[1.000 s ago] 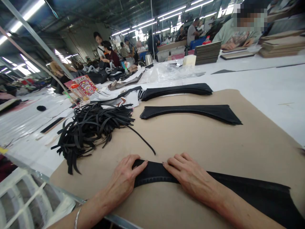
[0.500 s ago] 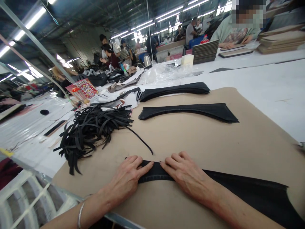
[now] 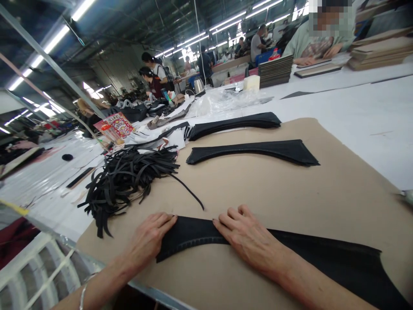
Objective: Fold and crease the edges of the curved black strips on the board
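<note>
A long black leather-like piece [image 3: 193,230] with a curved, notched lower edge lies across the front of the tan board [image 3: 245,189]. My left hand [image 3: 150,234] grips its upper left corner, thumb and fingers closed together at the edge. Farther right, my right hand [image 3: 247,239] presses on the same piece, its bent fingers closed along the upper edge. The undersides of the fingers are hidden. Beyond my right forearm the piece widens toward the lower right. A thin black strip [image 3: 189,191] lies just behind, between the two hands.
Two stacks of curved black pieces, a nearer [image 3: 251,150] and a farther one [image 3: 235,125], lie behind. A heap of black strips [image 3: 129,176] sits left. Beyond are plastic wrap [image 3: 219,101] and stacked boards [image 3: 275,71]. A co-worker [image 3: 319,43] sits opposite. The table edge [image 3: 155,295] runs below.
My left hand has slid left and slightly down along the black piece to its end corner, uncovering the left part. My right hand stays at nearly the same spot.
</note>
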The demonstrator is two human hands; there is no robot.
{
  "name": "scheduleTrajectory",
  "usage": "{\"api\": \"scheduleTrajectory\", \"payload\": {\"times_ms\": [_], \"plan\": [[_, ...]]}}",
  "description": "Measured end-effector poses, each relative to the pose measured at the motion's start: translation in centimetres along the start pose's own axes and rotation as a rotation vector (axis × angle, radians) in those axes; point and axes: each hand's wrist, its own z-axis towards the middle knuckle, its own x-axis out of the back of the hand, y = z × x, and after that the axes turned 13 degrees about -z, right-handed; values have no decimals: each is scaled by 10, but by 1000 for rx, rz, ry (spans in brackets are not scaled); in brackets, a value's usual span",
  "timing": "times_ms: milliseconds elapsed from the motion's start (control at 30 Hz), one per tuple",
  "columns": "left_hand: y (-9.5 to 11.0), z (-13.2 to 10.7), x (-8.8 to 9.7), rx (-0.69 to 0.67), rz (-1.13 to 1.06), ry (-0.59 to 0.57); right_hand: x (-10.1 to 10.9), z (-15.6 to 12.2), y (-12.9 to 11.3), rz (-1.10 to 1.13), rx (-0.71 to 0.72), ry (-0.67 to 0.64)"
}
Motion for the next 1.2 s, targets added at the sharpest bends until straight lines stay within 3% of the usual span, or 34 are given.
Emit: {"api": "scheduleTrajectory", "payload": {"times_ms": [67,167,300,367,500,833,1200], "plan": [[-6,-4,11,41,59,63,-1,1,0,0,-5,6],[19,12,9,68,65,147,-1,1,0,-7,-2,5],[77,45,-27,-3,-222,105,2,1,-2,-8,-7,-17],[91,51,-44,15,-286,139,4,1,-2,-7,-10,-25],[88,45,-57,-14,-274,189,4,-5,4,-34,14,40],[93,53,-43,-19,-223,32,0,-55,40,-7,-16,74],[95,58,-43,-78,-129,47,3,-74,40,13,-41,72]]}}
